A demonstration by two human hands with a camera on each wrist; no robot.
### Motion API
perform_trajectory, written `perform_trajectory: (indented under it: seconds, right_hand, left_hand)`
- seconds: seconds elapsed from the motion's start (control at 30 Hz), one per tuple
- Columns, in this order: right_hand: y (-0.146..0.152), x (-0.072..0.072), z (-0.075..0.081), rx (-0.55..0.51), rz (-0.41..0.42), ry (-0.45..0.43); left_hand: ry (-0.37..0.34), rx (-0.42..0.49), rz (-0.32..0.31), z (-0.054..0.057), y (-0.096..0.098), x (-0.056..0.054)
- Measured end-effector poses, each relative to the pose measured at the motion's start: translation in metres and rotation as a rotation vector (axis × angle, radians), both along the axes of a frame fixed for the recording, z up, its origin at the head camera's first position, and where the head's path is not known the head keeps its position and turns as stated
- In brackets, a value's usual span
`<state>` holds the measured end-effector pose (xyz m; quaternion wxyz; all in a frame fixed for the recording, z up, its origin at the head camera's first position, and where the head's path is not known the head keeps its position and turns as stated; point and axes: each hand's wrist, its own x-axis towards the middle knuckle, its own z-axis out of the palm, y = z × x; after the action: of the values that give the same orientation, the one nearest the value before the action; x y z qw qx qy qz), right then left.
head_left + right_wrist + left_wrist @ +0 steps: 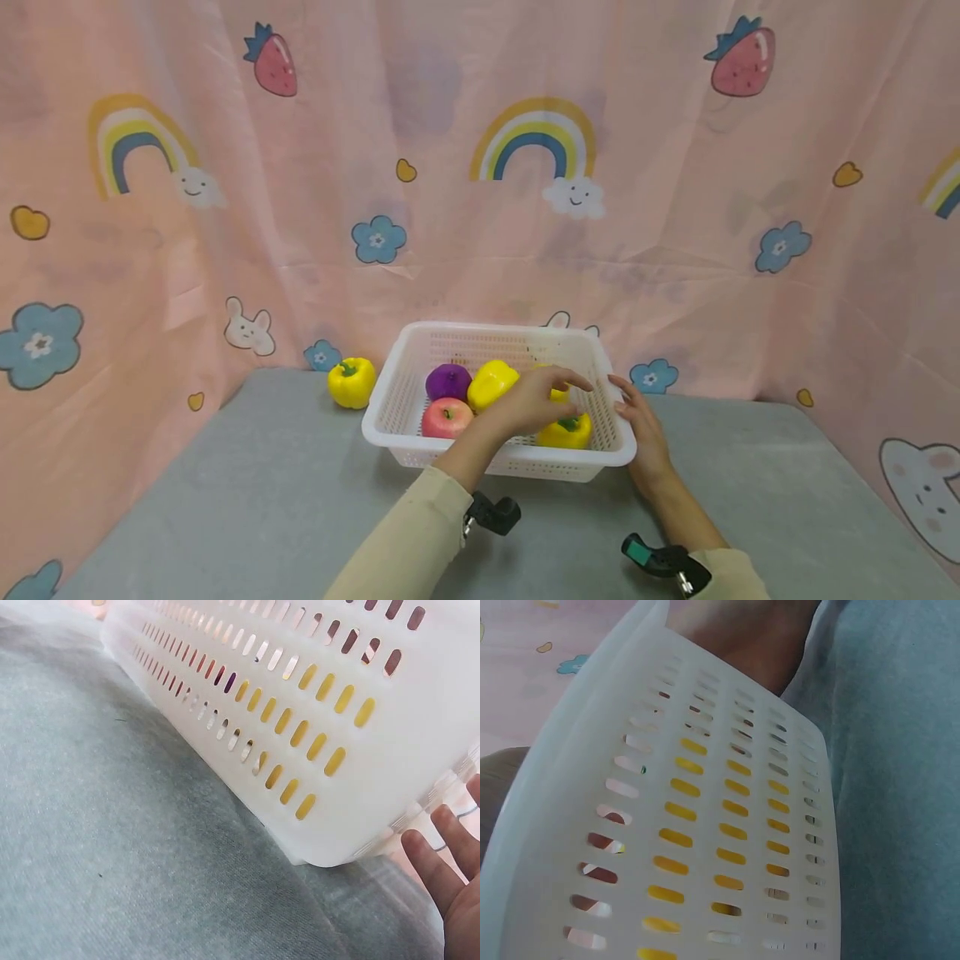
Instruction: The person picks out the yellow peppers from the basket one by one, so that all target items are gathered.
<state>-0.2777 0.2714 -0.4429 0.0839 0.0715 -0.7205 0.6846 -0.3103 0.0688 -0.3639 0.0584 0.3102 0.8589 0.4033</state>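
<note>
A white perforated plastic basket (525, 455) stands on the table. My left hand (531, 403) reaches over its front rim, fingers spread and slightly bent above the yellow bell pepper (566, 433) at the front right. Another yellow thing (559, 395) is partly hidden behind those fingers. Left of the hand lies a yellow pepper (492, 382), beside a purple round thing (448, 382) and a pinkish-red apple (447, 418). At the basket's right end is my right hand (647, 437), its straight fingers (429, 862) along the outer wall; whether they touch it I cannot tell.
Outside the basket, a yellow bell pepper (352, 385) sits on the grey table (247, 500) to the left. A pink printed curtain (465, 275) hangs right behind the table and basket.
</note>
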Motion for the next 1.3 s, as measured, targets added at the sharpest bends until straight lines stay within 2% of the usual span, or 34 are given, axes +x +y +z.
perform_trajectory:
  seconds: [0.33,0.57,0.9,1.03,1.3]
  right_hand:
    - [0.0000,-0.0016,-0.0003,-0.015,-0.003,-0.014]
    - [0.0011,-0.0021,0.0009,0.004,-0.001,0.006]
    - [0.0010,0.0001,0.0001,-0.021,-0.001,-0.004]
    - [0.0013,0.0001,-0.0002,-0.028,0.006,0.003]
    - [0.0038,-0.0010,-0.0027,-0.052,0.027,0.030]
  left_hand:
    - [-0.020,-0.081,-0.055,-0.0043,-0.0029,-0.0011]
    - [-0.014,-0.184,-0.105,-0.0063,-0.0026,-0.0029]
    - [-0.048,-0.263,-0.112,-0.0070,-0.0009,-0.0031]
    - [-0.052,-0.263,-0.085,-0.0070,-0.0011,-0.0026]
    - [-0.088,-0.240,0.032,-0.0072,-0.0028,0.0005]
